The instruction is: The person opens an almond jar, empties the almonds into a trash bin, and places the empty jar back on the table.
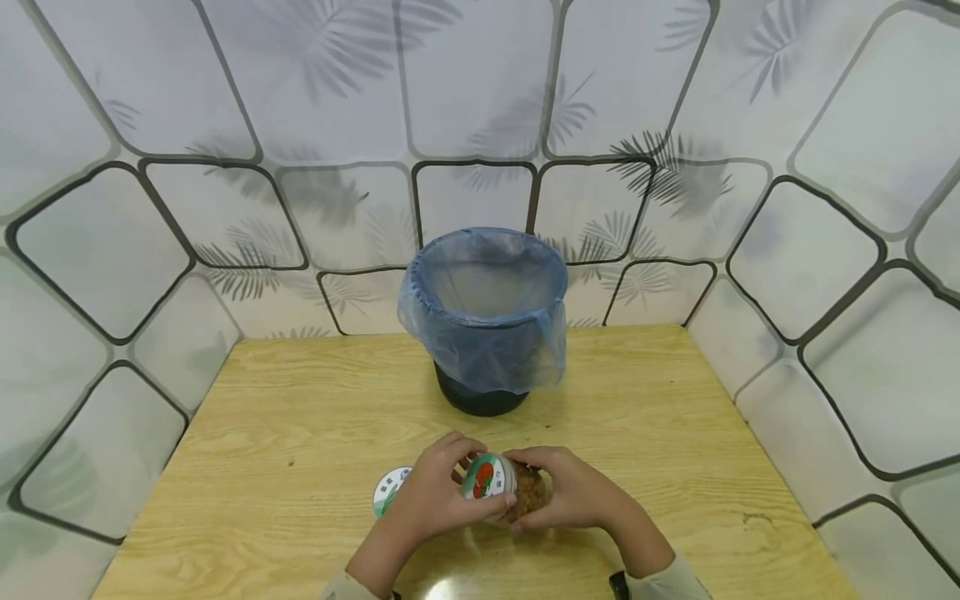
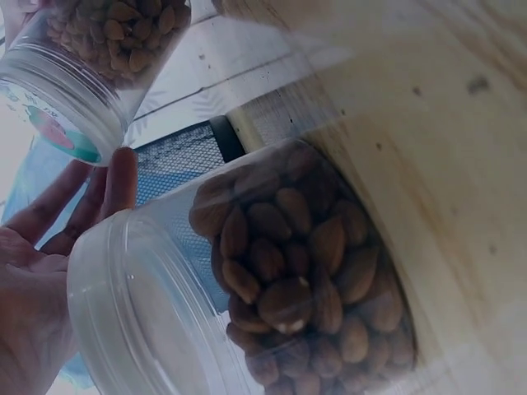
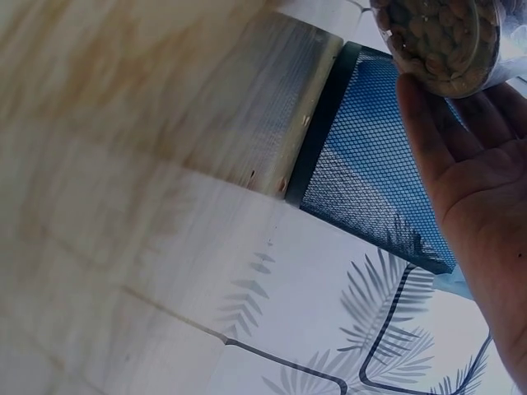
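A clear plastic jar of almonds [image 1: 531, 490] is held tilted between both hands, close over the wooden table. My left hand [image 1: 438, 492] grips its lid end, with the thumb along the near side of the lid [image 1: 484, 478], which has a red and green label. Around the body, toward the base, curl the thumb and fingers of my right hand [image 1: 577, 492]. A second jar of almonds [image 2: 305, 280] stands on the table beside my left wrist. In the head view my left hand and forearm partly hide its white-and-green lid [image 1: 389, 492].
A dark mesh bin [image 1: 483, 402] lined with a blue plastic bag [image 1: 487, 354] stands at the table's back edge, beyond the hands. Patterned walls [image 1: 345, 208] enclose the wooden table [image 1: 300, 417] at the back and on both sides.
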`<move>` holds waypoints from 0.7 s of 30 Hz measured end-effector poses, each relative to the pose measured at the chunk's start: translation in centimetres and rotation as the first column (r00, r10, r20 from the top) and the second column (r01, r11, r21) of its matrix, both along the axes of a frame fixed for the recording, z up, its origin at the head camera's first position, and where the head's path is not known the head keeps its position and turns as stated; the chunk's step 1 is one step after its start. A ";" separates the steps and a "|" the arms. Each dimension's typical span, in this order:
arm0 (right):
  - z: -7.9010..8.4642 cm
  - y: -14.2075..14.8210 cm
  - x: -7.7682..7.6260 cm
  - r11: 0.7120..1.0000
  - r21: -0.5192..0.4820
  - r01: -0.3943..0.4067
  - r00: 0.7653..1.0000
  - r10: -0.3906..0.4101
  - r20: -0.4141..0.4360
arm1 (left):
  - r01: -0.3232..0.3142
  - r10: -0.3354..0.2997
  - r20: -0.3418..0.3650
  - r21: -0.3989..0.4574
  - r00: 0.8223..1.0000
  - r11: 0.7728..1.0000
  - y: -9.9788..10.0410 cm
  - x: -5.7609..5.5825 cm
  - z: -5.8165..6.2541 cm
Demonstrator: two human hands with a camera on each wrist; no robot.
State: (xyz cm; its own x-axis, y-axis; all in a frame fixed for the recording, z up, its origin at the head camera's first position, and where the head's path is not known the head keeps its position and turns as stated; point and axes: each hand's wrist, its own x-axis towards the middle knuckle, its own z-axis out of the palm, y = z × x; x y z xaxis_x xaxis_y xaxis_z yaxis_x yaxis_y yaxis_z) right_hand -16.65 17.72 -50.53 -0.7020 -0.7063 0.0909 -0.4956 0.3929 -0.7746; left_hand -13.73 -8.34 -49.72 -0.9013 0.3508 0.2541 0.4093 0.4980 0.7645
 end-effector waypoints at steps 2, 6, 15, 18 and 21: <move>0.0 0.0 0.0 1.000 -0.002 -0.002 1.000 0.002 -0.005 | -0.007 0.007 -0.009 -0.020 1.000 1.000 -0.1 0.0 0.1; 0.0 0.1 0.0 1.000 0.001 0.005 1.000 -0.005 -0.008 | -0.002 0.000 -0.033 -0.059 0.999 0.998 -0.3 0.0 0.2; 0.2 0.2 0.0 1.000 -0.004 -0.007 1.000 0.007 0.006 | 0.205 -0.206 -0.062 -0.021 0.977 0.979 -0.6 -0.1 0.0; 0.2 0.3 0.0 1.000 -0.011 -0.007 1.000 0.007 0.012 | 0.252 -0.253 -0.065 -0.011 0.965 0.968 -0.6 -0.2 -0.1; 0.1 0.3 0.0 1.000 -0.015 -0.003 1.000 0.003 0.010 | 0.269 -0.270 -0.079 -0.020 0.960 0.963 -0.6 -0.2 0.0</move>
State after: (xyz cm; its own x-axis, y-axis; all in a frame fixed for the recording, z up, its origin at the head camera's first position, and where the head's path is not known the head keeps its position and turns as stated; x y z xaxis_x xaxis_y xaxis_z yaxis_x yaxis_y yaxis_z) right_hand -16.63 18.03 -50.42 -0.7008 -0.7070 0.0947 -0.4890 0.3794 -0.7855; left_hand -13.97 -8.89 -49.76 -0.7501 0.5802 0.3172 0.5889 0.3679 0.7196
